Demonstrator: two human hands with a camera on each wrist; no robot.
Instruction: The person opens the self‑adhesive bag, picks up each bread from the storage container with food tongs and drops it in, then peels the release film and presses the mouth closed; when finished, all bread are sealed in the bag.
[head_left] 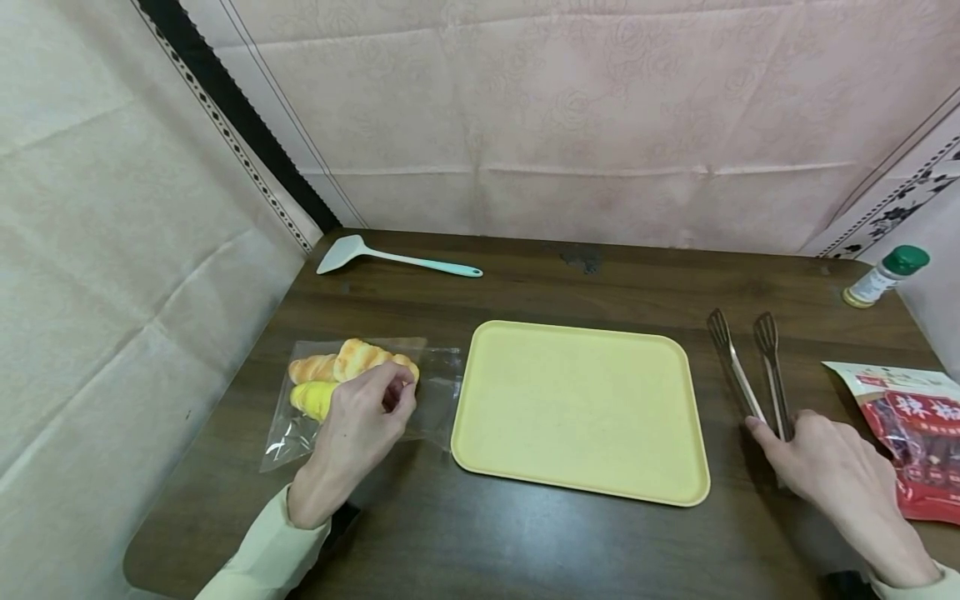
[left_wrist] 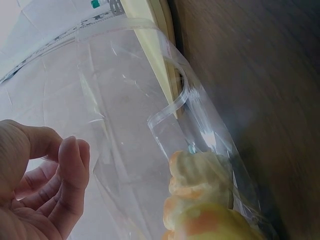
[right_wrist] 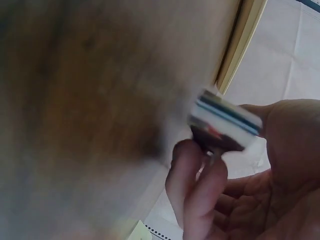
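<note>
Head view's all about textures lol: a crinkly clear plastic bag (head_left: 285,437) lies left of a flat, pale yellow tray with rounded corners (head_left: 581,412), and it's got ridged golden-brown bread rolls (head_left: 360,358) plus a bright yellow roll (head_left: 313,400) inside. What are the hands holding, though?

Left hand (head_left: 369,410) is over the bag, fingers curled, thumb and fingertips brought together. Honestly can't tell if there's film pinched between them. Right hand (head_left: 840,467) is easier: it pinches the handle end of the slim, shiny metal tongs (head_left: 744,385) to the right of the tray, thumb and fingers closed on it. The slotted tips are spread apart and point away from the person.

Nice. And the surface?

Dark brown wood-grain table (head_left: 420,533), kinda glossy near the front. Far left there's a spatula with a pale blade and turquoise handle (head_left: 405,260); over on the right, a small green-capped bottle with a white label (head_left: 885,277) and a glossy red-and-white packet (head_left: 922,458). Creased, cream-pink embossed sheeting (head_left: 570,100) covers the wall behind, and a black strip with patterned trim (head_left: 247,117) runs down the left corner.
</note>
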